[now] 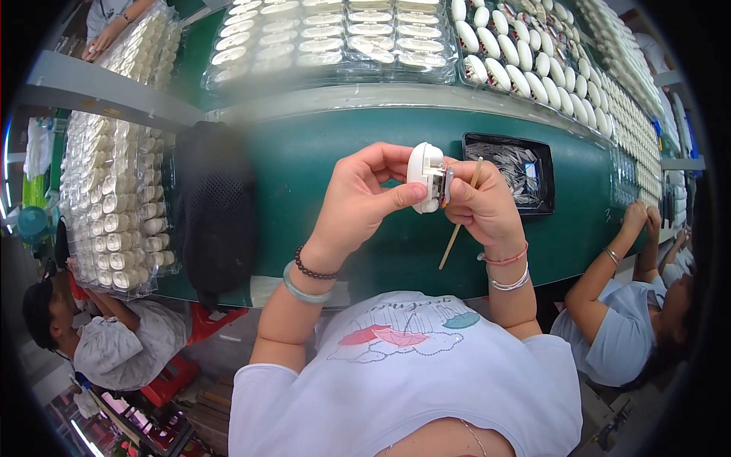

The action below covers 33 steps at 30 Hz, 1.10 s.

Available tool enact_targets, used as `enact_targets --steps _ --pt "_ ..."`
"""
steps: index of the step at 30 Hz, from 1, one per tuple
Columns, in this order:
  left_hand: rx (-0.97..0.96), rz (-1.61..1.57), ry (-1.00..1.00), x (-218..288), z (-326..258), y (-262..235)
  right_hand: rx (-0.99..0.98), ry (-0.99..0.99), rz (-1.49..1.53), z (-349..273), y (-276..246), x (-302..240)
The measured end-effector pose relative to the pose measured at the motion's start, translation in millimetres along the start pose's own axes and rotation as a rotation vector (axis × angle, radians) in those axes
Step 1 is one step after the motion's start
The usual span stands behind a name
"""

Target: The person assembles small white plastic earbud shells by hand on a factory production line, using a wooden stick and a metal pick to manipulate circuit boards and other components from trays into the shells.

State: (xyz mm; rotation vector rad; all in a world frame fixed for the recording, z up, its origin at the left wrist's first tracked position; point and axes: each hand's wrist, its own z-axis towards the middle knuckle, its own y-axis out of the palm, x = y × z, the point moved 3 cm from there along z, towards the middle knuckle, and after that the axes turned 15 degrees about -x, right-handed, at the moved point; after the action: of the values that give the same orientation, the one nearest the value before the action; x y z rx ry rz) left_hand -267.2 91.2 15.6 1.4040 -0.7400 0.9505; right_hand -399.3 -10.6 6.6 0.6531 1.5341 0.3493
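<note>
Left hand: mine (365, 190), at the centre of the frame; its fingers are closed round the white housing (419, 175), thumb across its lower face.
Right hand: mine (483, 198), just right of centre; thumb and fingers bear on a small grey part (447, 186) at the housing's open side; a thin wooden stick (451, 242) is gripped in the same fingers, slanting down to the left.
Housing: at frame centre, held up between both my hands, above the table.
Table: a smooth green top (293, 152), crossing the middle of the frame; a pale strip (266, 292) runs on its near edge; a grey ledge (327, 97) bounds its far side.
On the green: a black tray (542, 207) of small shiny pieces, right of centre, just beside my right hand; a dark mesh bag (217, 217), left of centre.
Past the ledge: clear trays of open white shells (320, 44), top centre; oval white housings (525, 55) in rows, upper right.
Room: more stacked white shells (114, 221) at the left; co-workers sit lower left (126, 343) and lower right (609, 327); a red stool (169, 381), lower left; another person's hand (109, 36), upper left.
</note>
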Motion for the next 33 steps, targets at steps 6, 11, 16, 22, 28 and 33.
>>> enact_targets --steps 6,11,16,22,28,33 --pt "-0.095 -0.19 -0.094 -3 -1 -8 -0.136 0.065 0.074 4 14 -3" --pt "-0.079 -0.135 -0.159 -4 -1 -6 -0.126 0.098 -0.061 -1 7 -5" --pt "-0.01 -0.125 -0.027 -15 0 7 0.132 -0.092 -0.119 -3 15 -10" --pt "-0.054 0.02 0.086 -19 0 17 0.179 -0.178 -0.147 -7 17 -4" --pt "-0.031 -0.007 0.091 -13 3 0 0.316 0.013 -0.694 -47 -21 -50" --pt "-0.029 0.009 0.065 -16 3 0 0.379 0.137 -1.682 -40 -51 -34"
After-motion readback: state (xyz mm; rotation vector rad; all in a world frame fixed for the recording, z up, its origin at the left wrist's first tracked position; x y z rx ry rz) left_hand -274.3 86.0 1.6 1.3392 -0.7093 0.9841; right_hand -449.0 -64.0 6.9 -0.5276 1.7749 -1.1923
